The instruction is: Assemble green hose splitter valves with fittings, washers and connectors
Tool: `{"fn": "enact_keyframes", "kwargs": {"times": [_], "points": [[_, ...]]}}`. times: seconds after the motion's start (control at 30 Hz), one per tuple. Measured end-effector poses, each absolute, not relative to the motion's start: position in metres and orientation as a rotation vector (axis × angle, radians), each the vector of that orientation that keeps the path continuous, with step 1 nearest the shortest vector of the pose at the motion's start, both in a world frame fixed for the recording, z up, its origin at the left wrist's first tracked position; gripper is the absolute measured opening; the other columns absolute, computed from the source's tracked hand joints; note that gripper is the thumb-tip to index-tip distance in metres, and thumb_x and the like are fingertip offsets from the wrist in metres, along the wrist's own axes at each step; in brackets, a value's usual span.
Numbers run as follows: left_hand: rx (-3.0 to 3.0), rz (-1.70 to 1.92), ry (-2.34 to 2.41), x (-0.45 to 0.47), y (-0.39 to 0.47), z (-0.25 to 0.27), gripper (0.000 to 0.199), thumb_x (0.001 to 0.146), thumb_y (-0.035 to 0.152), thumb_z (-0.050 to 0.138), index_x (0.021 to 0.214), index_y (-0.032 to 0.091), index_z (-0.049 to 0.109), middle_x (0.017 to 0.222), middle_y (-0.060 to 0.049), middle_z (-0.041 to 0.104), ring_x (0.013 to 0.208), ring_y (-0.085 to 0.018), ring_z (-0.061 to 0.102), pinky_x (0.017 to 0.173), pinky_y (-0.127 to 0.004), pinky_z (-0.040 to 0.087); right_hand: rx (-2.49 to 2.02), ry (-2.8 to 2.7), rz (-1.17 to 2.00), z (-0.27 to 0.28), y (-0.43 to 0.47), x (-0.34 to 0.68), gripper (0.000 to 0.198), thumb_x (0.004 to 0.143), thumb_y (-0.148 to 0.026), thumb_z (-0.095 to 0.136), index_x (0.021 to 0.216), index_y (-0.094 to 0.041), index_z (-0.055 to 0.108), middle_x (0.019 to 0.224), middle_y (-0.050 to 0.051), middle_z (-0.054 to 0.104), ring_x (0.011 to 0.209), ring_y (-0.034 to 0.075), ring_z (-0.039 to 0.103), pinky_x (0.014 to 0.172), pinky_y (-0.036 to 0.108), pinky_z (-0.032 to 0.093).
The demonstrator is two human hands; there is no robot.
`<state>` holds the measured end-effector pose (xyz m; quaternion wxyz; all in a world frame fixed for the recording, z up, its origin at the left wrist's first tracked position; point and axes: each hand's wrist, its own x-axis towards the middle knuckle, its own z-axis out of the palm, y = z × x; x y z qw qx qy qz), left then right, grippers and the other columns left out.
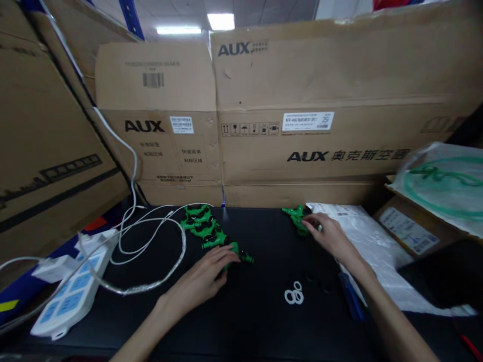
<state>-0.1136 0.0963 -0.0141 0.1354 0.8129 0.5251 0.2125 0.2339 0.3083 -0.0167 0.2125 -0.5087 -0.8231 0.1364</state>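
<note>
My left hand [207, 269] is closed over a green plastic hose connector [247, 258] on the black table; the fingers hide part of it. Just behind lies a row of several similar green connectors with black parts [204, 227]. Farther right, my right hand [326, 231] has its thumb and fingertips closed on another green connector [295, 217], near the back of the table. White ring washers [290, 296] lie in front, between my two arms. Dark rings [326, 286], hard to make out against the table, are beside them.
A white power strip [75, 286] with plugs and looping cables [183, 246] occupies the left side. Cardboard panels [256, 161] wall the back. To the right are a white plastic bag [372, 251], a blue-handled tool [350, 296], a carton [400, 226] and a dark flat object [445, 274].
</note>
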Motion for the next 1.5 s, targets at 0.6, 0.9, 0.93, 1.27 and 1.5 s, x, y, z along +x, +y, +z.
{"fn": "enact_keyframes", "kwargs": {"times": [0.6,0.9,0.93,1.27,1.5], "points": [[2.478,0.537,1.616,-0.153,0.154,-0.005,0.038,0.087,0.001,0.062,0.118,0.020,0.070,0.122,-0.008,0.069,0.117,-0.024,0.062,0.103,-0.038,0.049,-1.015,-2.710,0.267,-0.029,0.282,0.203,0.030,0.088,-0.030,0.072,0.115,-0.015,0.070,0.113,0.015,0.071,0.107,0.027,0.068,0.095,0.047,0.057],[2.462,0.587,1.556,-0.138,0.149,-0.006,0.037,0.093,0.004,0.053,0.123,0.018,0.069,0.126,-0.008,0.071,0.119,-0.021,0.065,0.108,-0.035,0.045,-0.445,-2.825,0.481,-0.011,0.148,0.133,0.045,0.082,-0.008,0.071,0.124,-0.023,0.067,0.123,0.008,0.070,0.114,0.022,0.069,0.102,0.037,0.058],[2.455,0.606,1.596,-0.131,0.143,-0.007,0.038,0.096,0.009,0.052,0.132,0.016,0.064,0.133,-0.011,0.068,0.122,-0.024,0.063,0.109,-0.039,0.045,-0.436,-2.827,0.465,-0.015,0.144,0.132,0.045,0.082,-0.007,0.071,0.124,-0.023,0.068,0.123,0.008,0.071,0.114,0.023,0.069,0.103,0.038,0.058],[2.572,0.485,1.306,-0.106,0.135,-0.017,0.043,0.089,0.006,0.069,0.129,0.023,0.064,0.135,-0.005,0.068,0.137,-0.018,0.055,0.114,-0.029,0.044,-0.482,-2.799,0.323,-0.062,0.135,0.150,0.043,0.092,-0.021,0.067,0.135,-0.016,0.066,0.141,0.018,0.064,0.128,0.035,0.064,0.103,0.048,0.059],[2.494,0.620,1.403,-0.146,0.129,-0.001,0.055,0.083,-0.013,0.048,0.122,0.020,0.067,0.139,-0.006,0.067,0.142,-0.018,0.051,0.123,-0.038,0.037,-0.589,-2.651,0.226,-0.066,0.122,0.148,0.041,0.100,-0.034,0.058,0.138,-0.020,0.063,0.149,0.013,0.058,0.132,0.031,0.061,0.105,0.046,0.058]]}}
